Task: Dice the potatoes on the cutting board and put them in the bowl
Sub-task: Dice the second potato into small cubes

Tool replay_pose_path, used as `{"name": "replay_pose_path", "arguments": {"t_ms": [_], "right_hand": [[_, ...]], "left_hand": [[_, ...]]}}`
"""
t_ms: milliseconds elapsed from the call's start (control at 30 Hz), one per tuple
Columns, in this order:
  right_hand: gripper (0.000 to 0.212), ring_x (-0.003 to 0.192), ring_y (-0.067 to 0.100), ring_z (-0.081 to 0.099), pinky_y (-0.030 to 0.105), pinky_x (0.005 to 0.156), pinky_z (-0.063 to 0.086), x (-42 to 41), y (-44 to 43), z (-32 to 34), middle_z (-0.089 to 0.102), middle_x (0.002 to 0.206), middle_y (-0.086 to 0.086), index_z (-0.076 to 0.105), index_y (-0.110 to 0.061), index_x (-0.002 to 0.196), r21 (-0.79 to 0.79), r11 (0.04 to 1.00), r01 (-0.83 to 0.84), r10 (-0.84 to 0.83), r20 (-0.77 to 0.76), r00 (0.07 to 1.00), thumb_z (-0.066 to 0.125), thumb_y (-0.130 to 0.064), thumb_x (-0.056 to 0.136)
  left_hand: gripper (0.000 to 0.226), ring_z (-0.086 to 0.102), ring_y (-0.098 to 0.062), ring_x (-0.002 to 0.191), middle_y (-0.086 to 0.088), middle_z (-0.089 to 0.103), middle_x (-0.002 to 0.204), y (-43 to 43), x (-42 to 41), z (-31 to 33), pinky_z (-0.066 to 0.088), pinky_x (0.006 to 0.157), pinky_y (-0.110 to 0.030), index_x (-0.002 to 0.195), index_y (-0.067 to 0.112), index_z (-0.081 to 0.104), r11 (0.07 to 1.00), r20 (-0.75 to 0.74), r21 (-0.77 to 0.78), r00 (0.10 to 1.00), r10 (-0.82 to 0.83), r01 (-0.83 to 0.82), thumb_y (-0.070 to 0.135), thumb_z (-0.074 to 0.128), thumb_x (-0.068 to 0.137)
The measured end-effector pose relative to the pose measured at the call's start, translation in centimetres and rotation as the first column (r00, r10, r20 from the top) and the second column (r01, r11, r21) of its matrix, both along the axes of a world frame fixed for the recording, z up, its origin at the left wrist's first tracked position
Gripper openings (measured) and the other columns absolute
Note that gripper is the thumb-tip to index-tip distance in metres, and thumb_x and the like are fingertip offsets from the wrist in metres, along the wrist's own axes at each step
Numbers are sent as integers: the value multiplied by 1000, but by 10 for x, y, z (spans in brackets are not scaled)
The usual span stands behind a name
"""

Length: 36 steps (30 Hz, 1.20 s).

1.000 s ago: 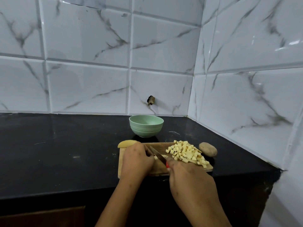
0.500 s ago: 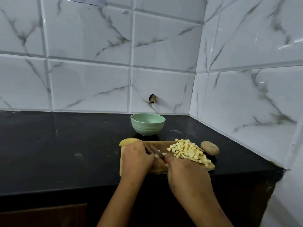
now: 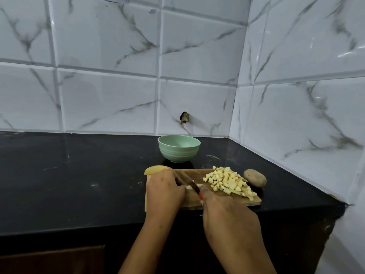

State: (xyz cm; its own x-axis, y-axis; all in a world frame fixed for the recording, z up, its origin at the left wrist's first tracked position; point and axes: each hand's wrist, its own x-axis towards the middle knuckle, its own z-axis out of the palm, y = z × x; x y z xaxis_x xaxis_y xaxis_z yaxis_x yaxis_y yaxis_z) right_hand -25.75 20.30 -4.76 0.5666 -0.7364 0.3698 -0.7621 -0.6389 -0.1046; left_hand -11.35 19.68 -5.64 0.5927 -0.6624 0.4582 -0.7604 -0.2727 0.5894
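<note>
A wooden cutting board [image 3: 197,173] lies near the counter's front edge. A heap of diced potato [image 3: 229,181] covers its right half. My left hand [image 3: 165,191] is curled over a small potato piece [image 3: 189,187] at the board's middle, most of it hidden. My right hand [image 3: 225,212] grips a knife [image 3: 187,179] with a red handle, the blade slanting across beside my left fingers. A peeled potato half [image 3: 155,169] lies at the board's far left corner. A whole unpeeled potato [image 3: 254,177] sits right of the board. The green bowl [image 3: 179,148] stands behind, nothing visible inside.
The black counter [image 3: 79,184] stretches wide to the left. Tiled walls close in at the back and right, meeting in a corner [image 3: 234,133] behind the bowl. The counter's front edge runs just below the board.
The camera has tipped slightly, shifting the scene in view. Both hands stay at the board's middle with the knife; little else differs.
</note>
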Motion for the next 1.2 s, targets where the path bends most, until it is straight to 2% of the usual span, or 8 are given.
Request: {"name": "replay_pose_path", "arguments": {"t_ms": [67,233,333,567,700,833,1000,1200], "right_hand": [[41,90,15,53,25,68,36,-4,5,2,58,114,-2,28,-27,141,3,1000,-4,4,-6,1000,34,-19,102],[35,79,15,45,26,64,35,-1,6,2,59,109,-3,35,-26,136,-29,1000,-3,2,-14,1000,36,-20,101],[33,75,15,43,27,63,35,0,1,0,59,106,-3,37,-26,133,-15,1000,9,-10,-47,999,36,-21,100],[21,65,18,41,30,57,36,10,-9,-18,41,76,-4,50,-24,112,-22,998,57,-58,-48,997,44,-19,92],[21,72,16,41,29,61,35,-2,0,-14,49,88,-3,48,-23,116,-67,998,21,-19,22,1000,40,-20,97],[30,85,13,58,25,60,38,-14,-4,2,62,103,-7,47,-32,128,-62,998,0,5,73,997,38,-25,100],[37,80,10,54,24,60,40,-27,-27,9,61,105,-7,43,-39,136,-24,992,123,-117,178,977,33,-27,103],[35,77,3,55,21,60,45,-18,-17,0,61,96,-13,46,-42,133,33,999,-3,-4,209,978,33,-34,102]], "left_hand": [[10,60,-8,77,6,70,82,-1,1,-1,44,65,-18,82,21,74,1000,1,7,1000,14,-14,23,64,82],[11,57,-6,74,7,69,84,-2,1,-1,37,56,-13,85,21,74,1000,34,7,999,-9,9,22,62,85],[12,55,-5,73,7,68,83,-3,1,-2,39,59,-15,85,20,73,1000,51,16,999,-2,1,22,61,85],[14,60,-10,77,4,69,79,-4,-1,-1,45,66,-23,80,18,72,998,71,59,997,13,-17,22,59,85],[16,56,-9,80,5,66,86,-5,-2,-4,39,65,-21,85,17,69,998,113,25,992,47,-50,25,55,88],[18,58,-11,84,5,64,94,-12,-2,-5,42,67,-22,93,19,66,997,122,50,991,57,-63,30,52,91],[20,59,-5,87,14,65,105,-14,-2,-2,49,74,-23,101,35,69,985,85,138,990,-113,101,25,54,93],[41,47,2,87,11,64,113,-7,8,-2,36,74,-13,114,29,68,979,-91,-104,979,-184,174,2,47,91]]}}
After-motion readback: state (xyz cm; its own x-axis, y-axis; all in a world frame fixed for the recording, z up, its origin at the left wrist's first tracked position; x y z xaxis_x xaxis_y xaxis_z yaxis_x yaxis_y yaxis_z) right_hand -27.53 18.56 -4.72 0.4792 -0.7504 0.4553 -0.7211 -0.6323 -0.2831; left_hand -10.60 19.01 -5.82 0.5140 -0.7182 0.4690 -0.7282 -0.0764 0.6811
